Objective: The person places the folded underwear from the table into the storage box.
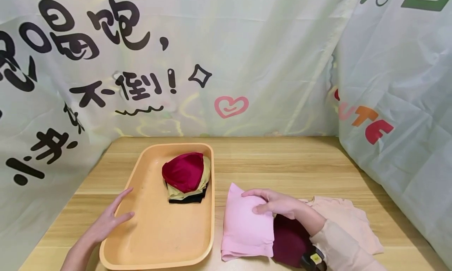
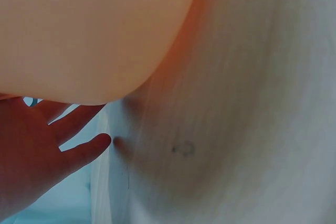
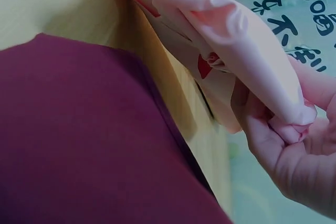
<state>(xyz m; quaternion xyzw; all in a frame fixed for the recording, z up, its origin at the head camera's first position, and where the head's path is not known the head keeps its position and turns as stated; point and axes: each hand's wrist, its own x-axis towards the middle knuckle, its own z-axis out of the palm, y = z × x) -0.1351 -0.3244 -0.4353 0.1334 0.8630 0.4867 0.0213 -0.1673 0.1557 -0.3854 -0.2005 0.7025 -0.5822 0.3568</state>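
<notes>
My right hand (image 1: 280, 203) grips a folded pink fabric garment (image 1: 247, 227) by its upper right edge, beside the tray's right wall. In the right wrist view the fingers and thumb pinch its folded edge, and it hangs above the table. Below this hand lies a dark maroon garment (image 3: 89, 129), partly hidden in the head view by the pink one and the forearm. My left hand (image 1: 106, 220) is at the left rim of the orange tray (image 1: 152, 231), fingers spread and thumb over the rim. Inside the tray, a red folded garment (image 1: 185, 171) tops a small stack.
Beneath the red piece in the tray are a pale yellow garment (image 1: 179, 193) and a black one (image 1: 187, 200). A peach garment (image 1: 349, 218) lies flat at the right, partly under the right sleeve. Printed cloth curtains (image 1: 275, 66) enclose the wooden table (image 1: 272, 161).
</notes>
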